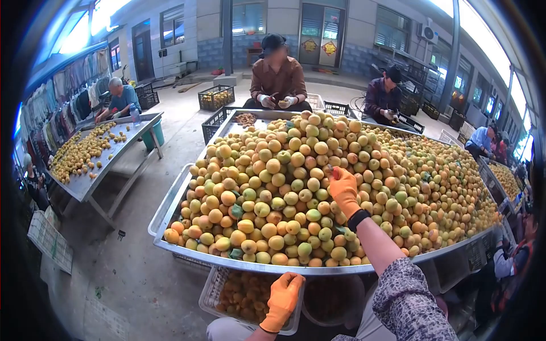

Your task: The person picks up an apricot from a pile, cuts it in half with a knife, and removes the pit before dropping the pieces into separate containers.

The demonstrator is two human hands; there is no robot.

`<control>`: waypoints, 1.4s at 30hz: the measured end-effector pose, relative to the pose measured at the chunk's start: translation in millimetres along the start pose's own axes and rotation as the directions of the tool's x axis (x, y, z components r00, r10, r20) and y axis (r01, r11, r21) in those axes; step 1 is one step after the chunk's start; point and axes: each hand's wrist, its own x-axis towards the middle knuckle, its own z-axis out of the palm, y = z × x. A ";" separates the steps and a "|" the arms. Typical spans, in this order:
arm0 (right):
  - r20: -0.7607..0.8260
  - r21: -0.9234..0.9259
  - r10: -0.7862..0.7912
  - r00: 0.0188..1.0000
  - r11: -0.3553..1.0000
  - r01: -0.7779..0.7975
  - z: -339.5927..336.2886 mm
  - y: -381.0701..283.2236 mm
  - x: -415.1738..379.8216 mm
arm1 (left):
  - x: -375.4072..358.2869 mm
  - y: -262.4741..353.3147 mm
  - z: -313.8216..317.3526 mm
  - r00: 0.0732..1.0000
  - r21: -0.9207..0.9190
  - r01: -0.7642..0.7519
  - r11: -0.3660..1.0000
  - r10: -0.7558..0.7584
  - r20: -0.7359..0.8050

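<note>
A large heap of yellow-orange apricots (273, 196), some greenish and a few leaves among them, fills a metal-rimmed table (239, 262) before me. My right hand (344, 193), in an orange glove with a black band at the wrist, reaches into the heap's middle. Its fingers are drawn together against the fruit; what they hold, if anything, is hidden. Below the near rim, my left hand (284, 298), gloved in orange too, is closed with its fingers curled. I cannot make out what is in it. Beneath it stands a white crate (209, 295) of orange fruit pieces.
A round tub (333, 298) stands under the table edge beside the crate. Across the heap sits a person (280, 77) in a brown shirt; another person (384, 94) works farther right. At left, someone sits by a second table (91, 184) of apricots. A black crate (216, 98) stands behind.
</note>
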 end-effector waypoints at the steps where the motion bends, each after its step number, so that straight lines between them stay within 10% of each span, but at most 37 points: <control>1: 0.001 0.003 -0.005 1.000 1.000 0.005 5.9 -3.8 6.1 | 0.0 2.4 2.0 1.000 -0.002 -0.004 1.000 0.004 -0.004; 13: 0.460 -0.526 0.223 0.860 0.848 0.061 12.0 -44.0 32.2 | 0.6 13.0 7.5 0.997 -0.002 -0.031 1.000 0.031 0.064; 25: 0.498 -0.169 0.032 0.866 0.984 0.061 -10.9 -30.8 -31.1 | 14.0 -6.5 6.7 0.996 -0.135 0.024 0.990 -0.012 0.090; 29: 0.403 0.248 0.015 0.915 0.961 -0.124 -32.3 -30.1 -50.5 | 13.2 5.7 9.9 0.987 -0.350 0.091 0.932 -0.038 0.157; 32: 0.684 0.489 0.133 0.717 0.645 -0.587 -84.4 -77.3 -101.1 | 10.5 19.9 10.9 0.980 -0.463 0.048 0.885 0.047 0.191; 37: 0.652 0.543 -0.058 0.756 0.731 -0.412 -108.5 -100.4 -178.8 | 9.3 21.4 7.7 0.929 -0.590 -0.096 0.802 0.285 0.236; 42: 0.632 0.373 0.091 0.769 0.835 -0.405 -139.6 -131.2 -206.1 | -5.0 25.0 11.7 0.946 -0.485 -0.116 0.867 0.245 0.212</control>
